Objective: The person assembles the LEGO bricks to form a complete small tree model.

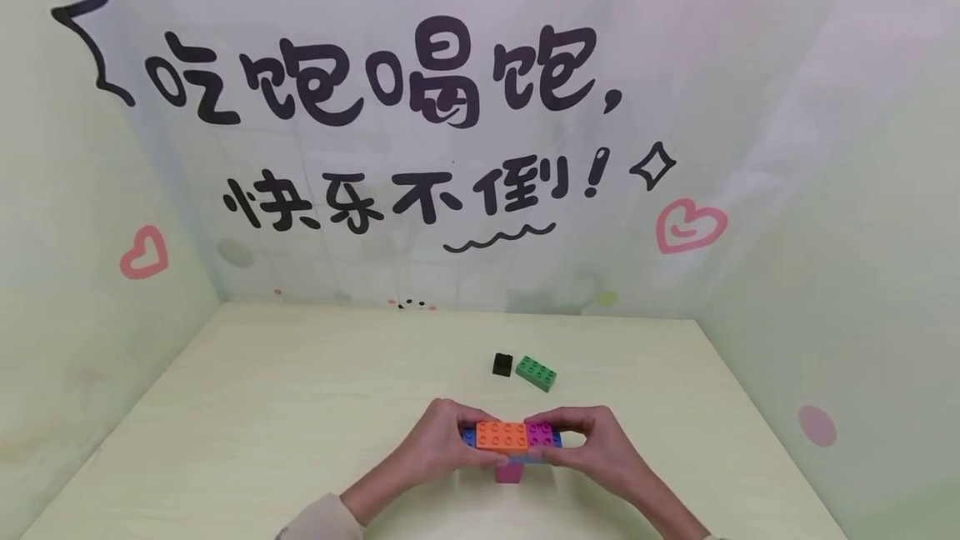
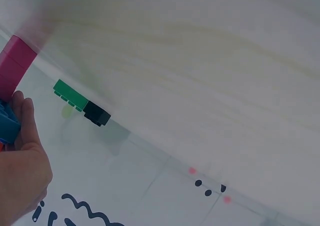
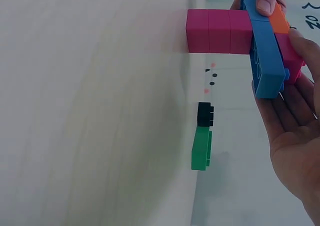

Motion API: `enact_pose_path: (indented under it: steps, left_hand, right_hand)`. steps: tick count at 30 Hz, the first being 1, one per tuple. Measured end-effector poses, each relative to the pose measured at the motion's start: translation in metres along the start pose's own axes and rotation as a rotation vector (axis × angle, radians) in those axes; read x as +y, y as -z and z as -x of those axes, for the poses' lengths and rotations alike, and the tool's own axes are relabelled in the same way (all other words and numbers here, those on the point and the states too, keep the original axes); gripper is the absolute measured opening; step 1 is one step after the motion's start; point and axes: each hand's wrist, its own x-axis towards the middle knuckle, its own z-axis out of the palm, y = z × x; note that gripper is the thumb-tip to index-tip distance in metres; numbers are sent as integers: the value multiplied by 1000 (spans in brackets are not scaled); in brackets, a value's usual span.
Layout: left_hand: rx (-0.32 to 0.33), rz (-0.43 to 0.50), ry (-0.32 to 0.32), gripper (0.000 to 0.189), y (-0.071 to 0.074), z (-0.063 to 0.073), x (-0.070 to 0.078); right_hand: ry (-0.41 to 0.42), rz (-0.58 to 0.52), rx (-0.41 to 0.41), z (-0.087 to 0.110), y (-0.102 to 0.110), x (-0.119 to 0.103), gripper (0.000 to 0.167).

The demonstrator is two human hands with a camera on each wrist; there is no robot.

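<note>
A structure of toy building blocks stands on the table between both hands. An orange block point(image 1: 502, 436) and a magenta block point(image 1: 539, 434) lie side by side on top. Beneath them run blue blocks point(image 3: 268, 58), resting across a column of pink blocks point(image 3: 219, 31). The left hand point(image 1: 437, 442) pinches the left end, fingers behind and thumb in front. At the right end the right hand point(image 1: 596, 444) grips the magenta and blue blocks the same way. In the left wrist view the left hand point(image 2: 24, 173) partly hides the structure.
Farther back on the pale table point(image 1: 300, 407) lie a small black block point(image 1: 502, 365) and a green block point(image 1: 536, 373), studs up. A fabric backdrop with black lettering point(image 1: 442, 194) rises behind the table, and side panels stand at left and right.
</note>
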Motion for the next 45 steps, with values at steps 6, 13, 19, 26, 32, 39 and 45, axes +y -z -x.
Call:
enact_pose_path:
  steps: [6, 13, 19, 26, 32, 39, 45]
  left_hand:
    - [7, -6, 4, 41, 1, -1, 0]
    - [6, 2, -9, 41, 3, -5, 1]
    - [-6, -3, -2, 41, 4, -6, 2]
    - [-12, -4, -32, 41, 5, -8, 4]
    - [-9, 4, -33, 39, 4, -11, 5]
    - [-117, -31, -62, 43, 8, -12, 1]
    - [-247, 29, -164, 43, 37, -45, -2]
  right_hand:
    - [88, 5, -14, -4, 2, 1, 30]
    - [79, -29, 1, -7, 0, 0, 35]
    - [29, -56, 2, -8, 0, 0, 30]
    - [11, -63, -4, -7, 3, 1, 36]
    - [2, -85, 13, -6, 1, 5, 33]
    - [-35, -111, 31, 1, -11, 5, 37]
    - [-45, -107, 29, 4, -18, 4, 36]
